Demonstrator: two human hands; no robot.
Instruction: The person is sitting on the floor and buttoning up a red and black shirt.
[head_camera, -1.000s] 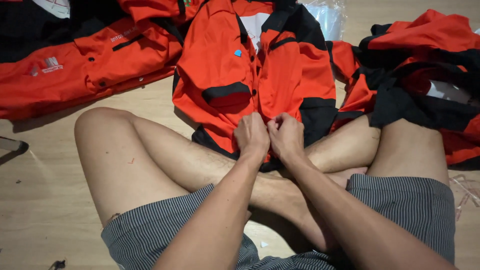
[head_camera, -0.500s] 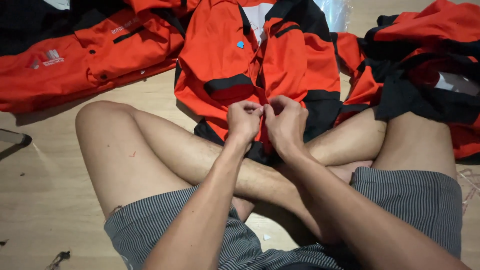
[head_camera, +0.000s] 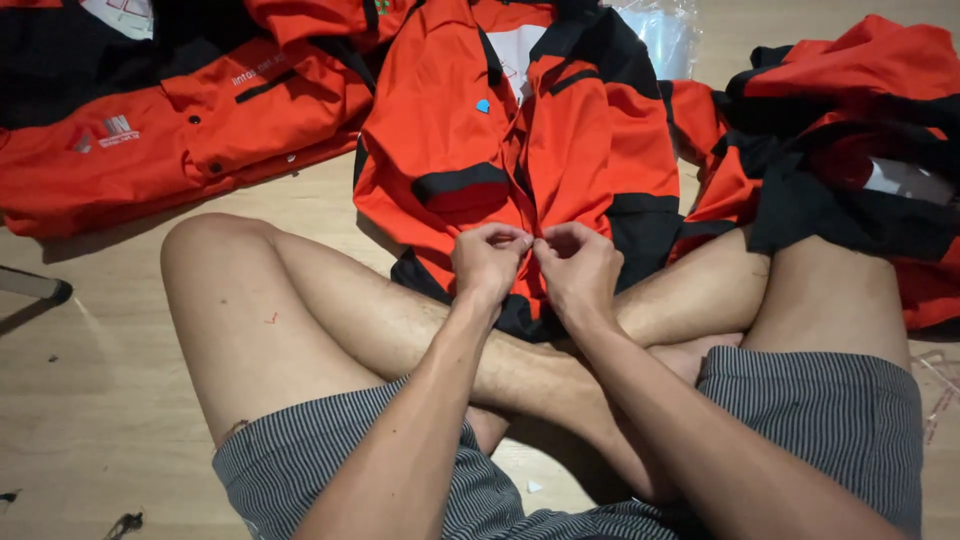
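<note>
Here, the front opening of an orange and black jacket (head_camera: 520, 150), spread on the wooden floor (head_camera: 80, 400) just beyond crossed legs, is pinched shut-fisted by the left hand (head_camera: 487, 262) and the right hand (head_camera: 580, 268), knuckles nearly touching. More orange jackets (head_camera: 180, 120) are heaped alongside.

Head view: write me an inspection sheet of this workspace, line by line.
Surface: pale wooden floor; the person sits cross-legged on it.
Job's things: orange and black jacket, spread open in front of the legs, lower front edge at the hands.
Clutter: second orange jacket at upper left; crumpled jackets at right; clear plastic bag at top; small scraps on the floor.
Grippers: left hand and right hand side by side, fingers pinched on the jacket's front edge.
Cables: nothing seen.
Surroundings: dark object at the left edge, kind unclear.
</note>
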